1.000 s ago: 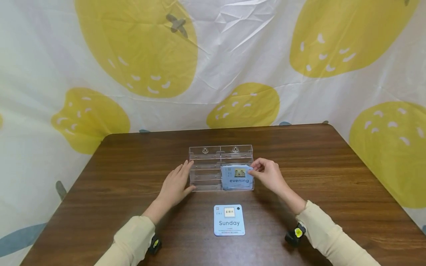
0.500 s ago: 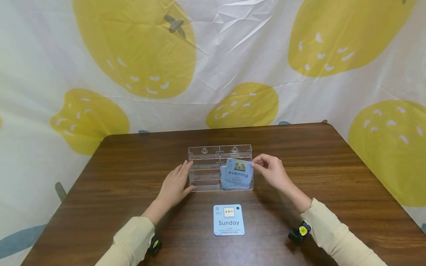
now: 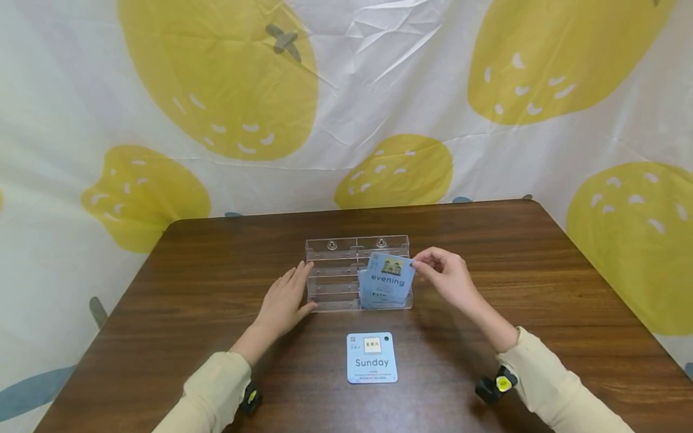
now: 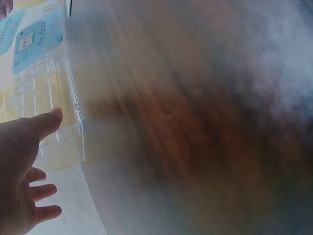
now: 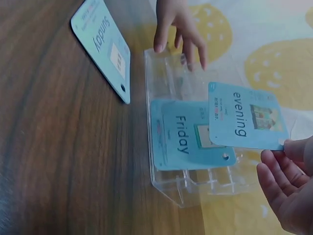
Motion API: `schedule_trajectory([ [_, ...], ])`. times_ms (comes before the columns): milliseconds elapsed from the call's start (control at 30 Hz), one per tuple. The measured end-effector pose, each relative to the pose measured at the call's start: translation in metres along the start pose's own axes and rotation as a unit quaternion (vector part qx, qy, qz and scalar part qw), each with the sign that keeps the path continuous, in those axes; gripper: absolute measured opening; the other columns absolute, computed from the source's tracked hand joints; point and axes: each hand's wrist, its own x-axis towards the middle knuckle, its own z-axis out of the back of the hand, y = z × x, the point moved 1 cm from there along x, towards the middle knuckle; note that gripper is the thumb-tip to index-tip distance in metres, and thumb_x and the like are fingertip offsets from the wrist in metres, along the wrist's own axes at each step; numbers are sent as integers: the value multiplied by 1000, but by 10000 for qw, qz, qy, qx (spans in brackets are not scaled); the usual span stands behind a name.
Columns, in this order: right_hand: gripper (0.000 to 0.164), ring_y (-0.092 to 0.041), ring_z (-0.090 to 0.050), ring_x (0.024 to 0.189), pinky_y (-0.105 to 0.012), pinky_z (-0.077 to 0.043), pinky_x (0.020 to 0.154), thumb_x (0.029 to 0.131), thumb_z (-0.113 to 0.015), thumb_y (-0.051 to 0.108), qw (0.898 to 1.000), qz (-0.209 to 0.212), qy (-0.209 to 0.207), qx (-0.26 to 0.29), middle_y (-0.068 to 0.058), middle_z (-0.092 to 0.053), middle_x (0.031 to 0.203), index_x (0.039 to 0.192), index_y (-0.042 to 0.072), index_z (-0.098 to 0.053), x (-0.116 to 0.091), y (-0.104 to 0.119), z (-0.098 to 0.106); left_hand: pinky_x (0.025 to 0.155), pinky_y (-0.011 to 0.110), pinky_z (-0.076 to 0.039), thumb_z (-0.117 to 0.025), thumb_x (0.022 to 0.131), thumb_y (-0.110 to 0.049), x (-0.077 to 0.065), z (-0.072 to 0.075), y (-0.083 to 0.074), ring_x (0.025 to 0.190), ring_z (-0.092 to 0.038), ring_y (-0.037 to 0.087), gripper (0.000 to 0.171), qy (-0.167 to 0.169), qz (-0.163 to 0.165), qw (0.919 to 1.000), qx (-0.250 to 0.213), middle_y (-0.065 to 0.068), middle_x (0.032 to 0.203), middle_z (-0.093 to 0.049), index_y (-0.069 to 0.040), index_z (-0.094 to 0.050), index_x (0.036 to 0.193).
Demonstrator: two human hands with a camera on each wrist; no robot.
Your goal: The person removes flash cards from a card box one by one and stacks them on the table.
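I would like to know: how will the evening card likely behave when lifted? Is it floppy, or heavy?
The evening card is probably fairly stiff: the right hand pinches it at one corner, yet it shows no clear sag. It should be light, as it looks thin. Being flat and squarish, it seems unlikely to roll.

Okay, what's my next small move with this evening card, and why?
I'd probably lift the evening card up and clear of the rack: your right grip pinches it by one upper corner, and its lower part overlaps the Friday card. Your left grip touches the rack's side, so it could likely steady it.
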Motion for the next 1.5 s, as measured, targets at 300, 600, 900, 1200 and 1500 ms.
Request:
schedule_trajectory([
  [300, 14, -14, -61, 59, -26, -53, 54, 87, -56, 1, 9952, -397, 144, 879, -21, -62, 74, 90, -13, -58, -11, -14, -5, 99, 50, -35, -70, 78, -32, 0, 0, 0, 124, -40, 36, 81, 25, -11, 10000, 68, 21, 140, -36, -5, -26, 141],
  [600, 18, -15, -59, 58, -38, -55, 57, 88, -55, 1, 9863, -924, 740, 1148, -15, -62, 73, 94, -15, -57, -22, -16, -9, 100, 51, -34, -70, 79, -31, 1, 0, 0, 124, -39, 36, 81, 70, 17, 10000, -2, 20, 141, -35, -5, -25, 141],
  [900, 18, -11, -56, 56, -30, -53, 53, 87, -56, 2, 9740, -1168, 1578, 1130, -8, -60, 69, 93, -15, -57, -30, -20, -20, 99, 51, -35, -70, 78, -32, 1, 0, 0, 124, -39, 36, 81, 33, 1, 10000, 60, 20, 140, -35, -5, -26, 141],
  [1200, 21, -10, -57, 56, -24, -52, 52, 87, -55, 1, 9635, -1415, 1704, 1506, -3, -59, 68, 95, -18, -55, -34, -27, -29, 99, 50, -35, -71, 78, -32, 0, -1, 0, 123, -40, 36, 82, -25, -30, 10000, 46, 21, 140, -36, -4, -26, 141],
  [1500, 21, -9, -54, 55, -22, -51, 51, 87, -55, 2, 9543, -1692, 1872, 1602, -1, -57, 65, 95, -17, -55, -43, -32, -43, 99, 50, -36, -71, 77, -32, 0, -3, 2, 122, -41, 37, 83, -90, -79, 9999, 41, 21, 139, -37, -4, -26, 141],
])
